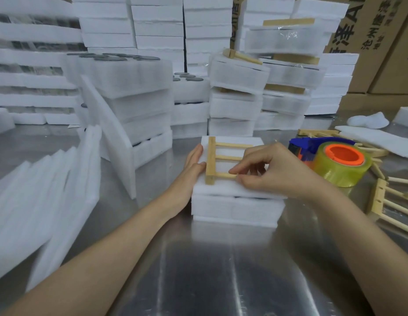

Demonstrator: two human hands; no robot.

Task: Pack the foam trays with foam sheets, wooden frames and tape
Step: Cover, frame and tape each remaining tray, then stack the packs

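Steel tabletop (209, 281) nearest, cropped at the lower edge. Behind: blurred stacks of foam trays (134, 87), contents hard to make out. Centre: foam tray (235, 208) on the tabletop, interior hidden beneath a foam sheet (221, 189). Right: tape dispenser (342, 165), body partly behind its roll. Atop the sheet: wooden frame (211, 160), lowest rung pinched by the right hand (267, 169), far ends covered. Flat against the tray's left side, fingers straight: left hand (193, 163).

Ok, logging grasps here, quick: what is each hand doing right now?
Left hand: open, straight fingers against the side of the foam tray.
Right hand: closed, pinching a rod of the wooden frame on top.
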